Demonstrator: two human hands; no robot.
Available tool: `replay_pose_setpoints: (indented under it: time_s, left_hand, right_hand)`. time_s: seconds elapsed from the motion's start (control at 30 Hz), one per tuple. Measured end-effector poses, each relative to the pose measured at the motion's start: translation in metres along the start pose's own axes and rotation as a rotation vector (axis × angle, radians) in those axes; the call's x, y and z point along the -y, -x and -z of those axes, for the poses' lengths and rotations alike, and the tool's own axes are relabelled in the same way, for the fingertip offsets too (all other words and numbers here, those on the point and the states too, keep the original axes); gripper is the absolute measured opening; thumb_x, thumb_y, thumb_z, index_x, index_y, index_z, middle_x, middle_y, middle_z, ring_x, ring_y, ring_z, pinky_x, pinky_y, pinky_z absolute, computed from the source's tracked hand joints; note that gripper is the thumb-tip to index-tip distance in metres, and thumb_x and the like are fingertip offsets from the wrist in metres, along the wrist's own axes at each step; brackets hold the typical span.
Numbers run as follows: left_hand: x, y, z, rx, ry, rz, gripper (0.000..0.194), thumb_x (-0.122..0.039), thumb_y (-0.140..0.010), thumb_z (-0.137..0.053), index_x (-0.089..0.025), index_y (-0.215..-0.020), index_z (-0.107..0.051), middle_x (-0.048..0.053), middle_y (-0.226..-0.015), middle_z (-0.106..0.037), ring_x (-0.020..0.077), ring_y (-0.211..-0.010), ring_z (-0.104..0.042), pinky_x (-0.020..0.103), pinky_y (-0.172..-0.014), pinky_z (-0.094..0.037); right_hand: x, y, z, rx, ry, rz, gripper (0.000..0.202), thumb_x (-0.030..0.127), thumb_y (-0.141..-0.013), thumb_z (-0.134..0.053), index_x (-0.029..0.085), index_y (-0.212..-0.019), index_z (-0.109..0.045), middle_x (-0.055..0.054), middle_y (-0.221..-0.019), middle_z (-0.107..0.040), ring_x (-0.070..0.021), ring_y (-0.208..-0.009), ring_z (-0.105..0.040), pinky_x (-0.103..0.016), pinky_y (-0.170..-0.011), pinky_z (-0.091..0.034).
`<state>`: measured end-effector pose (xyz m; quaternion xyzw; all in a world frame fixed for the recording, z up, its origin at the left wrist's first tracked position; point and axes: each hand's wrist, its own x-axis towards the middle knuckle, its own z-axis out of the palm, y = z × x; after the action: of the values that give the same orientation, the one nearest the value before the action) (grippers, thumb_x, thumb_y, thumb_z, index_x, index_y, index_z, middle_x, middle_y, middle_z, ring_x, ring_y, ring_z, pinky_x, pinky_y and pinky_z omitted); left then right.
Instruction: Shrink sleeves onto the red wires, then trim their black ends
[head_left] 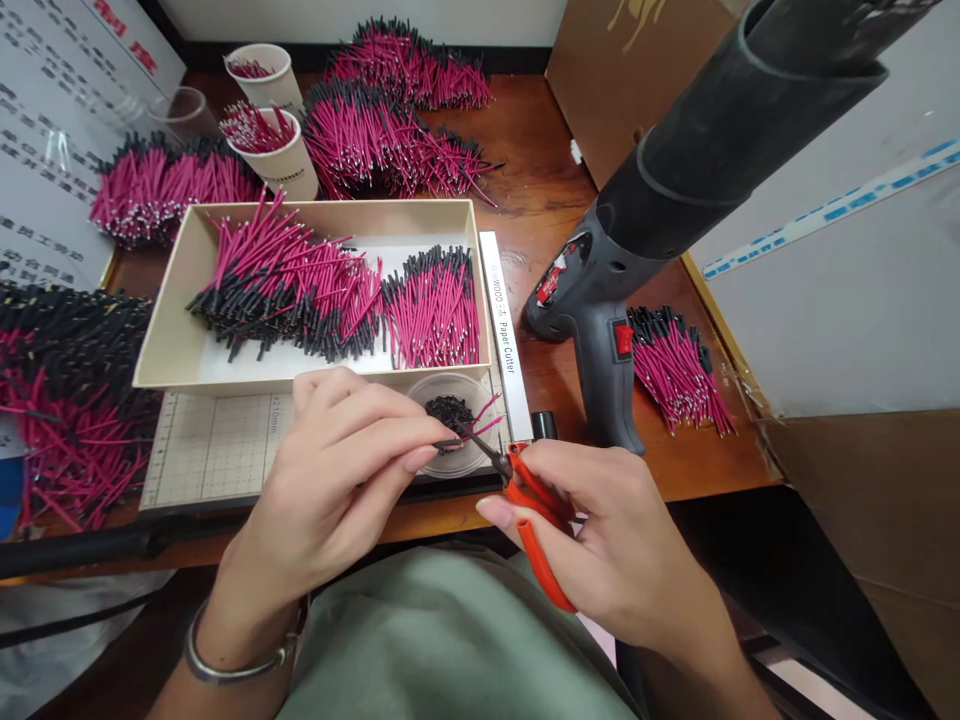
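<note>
At the left edge of the table, a loose heap of pink wires with black-sleeved ends (79,430) spreads beside the paper cutter's gridded base (217,440). Across the far part of that base lies a shallow cream box (225,384), holding two groups of similar wires. On its near side, the left hand (322,470) has thumb and forefinger pressed together on the dark end (450,443) of a small wire piece. This piece lies right at those fingertips, above a clear round tub (417,400) with short black bits (448,408) inside. Its long axis runs roughly left to right: dark end in the pinch, two thin pink leads (487,425) fanning out towards the far right. Red-handled fine-nosed pliers (540,490) come in from the near right, their tips pointing left and far, just beside the pinch; whether they grip the piece is too small to tell. The right hand (600,530) is curled round the handles, so the left is nearer the piece. Farther right stand a black heat gun (604,380) and another wire bundle (679,375).
</note>
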<state>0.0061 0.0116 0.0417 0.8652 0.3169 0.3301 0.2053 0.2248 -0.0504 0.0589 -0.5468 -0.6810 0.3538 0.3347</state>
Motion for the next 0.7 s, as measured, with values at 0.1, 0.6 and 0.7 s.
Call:
replay_pose_setpoints:
  time_s: [0.1, 0.6, 0.7]
  left_hand:
    - [0.0, 0.0, -0.001, 0.008, -0.012, -0.001, 0.018, -0.013, -0.104, -0.056, -0.027, -0.111, -0.065, 0.001, -0.096, -0.074, 0.0191, -0.084, -0.057, 0.043, -0.077, -0.038]
    - [-0.005, 0.0, 0.002, 0.036, -0.03, -0.04, 0.013, -0.017, -0.105, -0.057, -0.026, -0.11, -0.065, 0.001, -0.094, -0.073, 0.0193, -0.082, -0.055, 0.042, -0.078, -0.037]
    - [-0.005, 0.001, 0.002, 0.034, -0.035, -0.031, 0.014, -0.018, -0.104, -0.058, -0.026, -0.11, -0.067, 0.001, -0.092, -0.074, 0.0194, -0.082, -0.056, 0.043, -0.078, -0.037]
  right_hand:
    - [0.0, 0.0, -0.001, -0.03, -0.011, 0.023, 0.046, 0.025, -0.09, -0.071, 0.017, -0.064, -0.034, 0.008, -0.06, -0.031, -0.0016, -0.054, -0.027, -0.015, -0.05, -0.022]
    - [0.017, -0.011, -0.014, -0.223, -0.164, -0.054, 0.023, 0.011, -0.083, -0.068, 0.016, -0.062, -0.059, 0.003, -0.063, -0.06, -0.0042, -0.056, -0.046, -0.016, -0.054, -0.043]
    - [0.018, -0.012, -0.014, -0.223, -0.153, -0.057, 0.023, 0.016, -0.087, -0.068, 0.015, -0.064, -0.063, 0.002, -0.064, -0.062, -0.0041, -0.055, -0.045, -0.016, -0.053, -0.041]
